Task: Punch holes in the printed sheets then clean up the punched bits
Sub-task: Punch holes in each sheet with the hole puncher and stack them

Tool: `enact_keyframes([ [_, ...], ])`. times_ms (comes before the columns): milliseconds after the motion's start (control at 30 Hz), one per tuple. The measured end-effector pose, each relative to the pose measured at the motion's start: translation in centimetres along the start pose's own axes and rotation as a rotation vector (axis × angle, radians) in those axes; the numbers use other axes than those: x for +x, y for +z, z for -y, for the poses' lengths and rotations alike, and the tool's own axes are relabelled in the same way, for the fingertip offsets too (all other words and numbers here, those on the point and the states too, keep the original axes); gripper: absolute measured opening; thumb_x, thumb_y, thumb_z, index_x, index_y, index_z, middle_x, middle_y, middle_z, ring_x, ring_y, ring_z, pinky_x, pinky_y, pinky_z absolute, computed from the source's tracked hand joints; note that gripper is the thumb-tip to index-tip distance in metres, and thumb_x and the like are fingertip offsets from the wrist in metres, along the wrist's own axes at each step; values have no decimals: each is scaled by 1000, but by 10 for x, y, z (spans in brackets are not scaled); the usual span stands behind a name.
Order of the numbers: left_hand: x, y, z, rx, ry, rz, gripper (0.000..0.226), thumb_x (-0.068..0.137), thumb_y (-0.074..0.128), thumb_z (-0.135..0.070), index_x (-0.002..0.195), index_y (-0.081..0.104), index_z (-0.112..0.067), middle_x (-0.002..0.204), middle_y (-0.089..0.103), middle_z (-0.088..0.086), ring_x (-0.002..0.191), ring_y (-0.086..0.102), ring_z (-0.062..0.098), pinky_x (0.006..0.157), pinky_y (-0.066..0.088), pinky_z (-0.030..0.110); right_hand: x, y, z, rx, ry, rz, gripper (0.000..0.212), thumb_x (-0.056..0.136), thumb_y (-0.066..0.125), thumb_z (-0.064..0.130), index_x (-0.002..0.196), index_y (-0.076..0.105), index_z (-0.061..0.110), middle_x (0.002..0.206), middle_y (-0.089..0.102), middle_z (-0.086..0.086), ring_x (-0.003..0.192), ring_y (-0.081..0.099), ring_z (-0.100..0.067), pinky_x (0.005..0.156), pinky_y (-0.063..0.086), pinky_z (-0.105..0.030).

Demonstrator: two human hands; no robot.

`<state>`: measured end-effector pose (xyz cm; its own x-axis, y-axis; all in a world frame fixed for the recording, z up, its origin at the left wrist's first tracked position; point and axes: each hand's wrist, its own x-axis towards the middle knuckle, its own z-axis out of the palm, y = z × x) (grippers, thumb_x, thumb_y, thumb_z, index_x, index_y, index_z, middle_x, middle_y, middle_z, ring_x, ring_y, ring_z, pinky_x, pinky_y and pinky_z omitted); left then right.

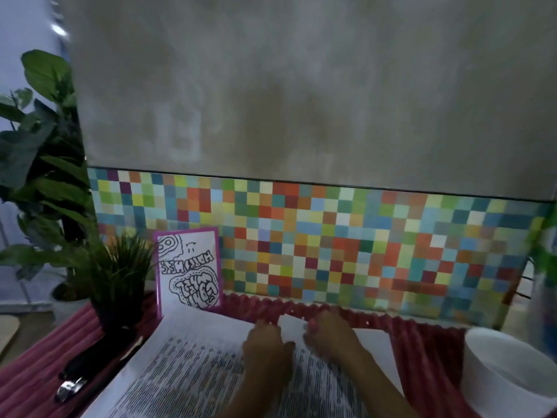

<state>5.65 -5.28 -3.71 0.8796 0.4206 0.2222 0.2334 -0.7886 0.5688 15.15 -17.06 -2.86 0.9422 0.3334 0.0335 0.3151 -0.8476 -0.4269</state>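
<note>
The printed sheets (193,372) lay just in front of the pink-framed card (188,271). The left hand (266,346) and the right hand (330,337) sat close together at their far edge; blur hid whether they pinched it. The sheets looked light and floppy, best held by two opposite edges.

The printed sheets (193,372) look like plain matt paper. They lie on a red cloth (422,342) with a ribbed, soft-looking weave. The white bowl (506,366) at near right is smooth with a slight sheen, can't tell if it's plastic or ceramic. At near left, the black tool (70,384) has a shiny metal bit on it. The far tile panel (331,236) reads matt, and the grey wall (301,86) above it is mottled and rough like plaster. The pink-edged card (188,270) looks like smooth paper.
</note>
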Motion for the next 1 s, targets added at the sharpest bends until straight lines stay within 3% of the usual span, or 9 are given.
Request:
enact_keyframes([
  [167, -4, 7, 4, -129, 24, -95, 35, 84, 71, -31, 115, 67, -15, 117, 60, 0, 104, 56, 15, 91, 44, 26, 1, 6, -2, -22, -14, -89, 19, 80, 64, 31, 94, 68, 20, 121, 56, -12, 92, 62, -28, 81, 55, -40],
  [367, -5, 9, 9, -223, 30, -88, 41, 85, 70, -24, 124, 61, -16, 125, 60, -1, 114, 54, 17, 99, 44, 32, -7, 8, -2, -5, -14, -163, 17, 84, 62, 28, 72, 65, 17, 91, 60, -10, 80, 62, -29, 75, 56, -40],
  [500, -5, 6, 8, -283, 54, -119, 28, 86, 67, -21, 112, 60, -19, 107, 62, -6, 98, 58, 14, 85, 48, 30, -6, 3, -3, -5, -45, -210, 15, 85, 61, 22, 72, 65, 16, 82, 61, -8, 77, 64, -29, 69, 55, -38],
  [567, -3, 4, 9, -294, 28, -107, 22, 86, 66, -18, 107, 59, -19, 102, 60, -6, 94, 58, 15, 81, 47, 29, -7, 2, -3, 16, -72, -182, 8, 84, 63, 21, 81, 70, 17, 90, 66, -7, 80, 66, -27, 70, 55, -36],
  [667, 1, 2, 12, -276, 26, -90, 14, 87, 64, -14, 101, 61, -15, 100, 61, -2, 93, 59, 18, 76, 44, 28, -8, 0, -1, 17, -122, -91, 22, 82, 59, 22, 98, 70, 31, 103, 64, -6, 88, 66, -28, 69, 52, -32],
  [767, 2, 0, 13, -283, 34, -77, 13, 87, 64, -12, 100, 63, -13, 100, 62, 0, 92, 58, 18, 72, 39, 27, -5, 1, -3, 33, -149, -34, 19, 74, 50, 26, 72, 61, 41, 89, 63, -8, 76, 64, -28, 65, 55, -39],
  [900, 2, -3, 10, -399, 14, -86, 24, 81, 69, -5, 102, 64, -12, 101, 63, 1, 91, 61, 20, 76, 48, 31, -7, 3, -5, 72, -119, -74, 24, 74, 54, 27, 90, 72, 27, 102, 64, -4, 88, 65, -25, 74, 56, -41],
  [1000, 2, -6, 8, -459, 36, -66, 21, 81, 68, -1, 102, 66, -4, 97, 68, 9, 85, 61, 21, 75, 47, 30, -9, -1, -5, 77, -126, -72, 36, 77, 60, 31, 112, 69, 29, 112, 60, -2, 98, 59, -23, 81, 53, -39],
])
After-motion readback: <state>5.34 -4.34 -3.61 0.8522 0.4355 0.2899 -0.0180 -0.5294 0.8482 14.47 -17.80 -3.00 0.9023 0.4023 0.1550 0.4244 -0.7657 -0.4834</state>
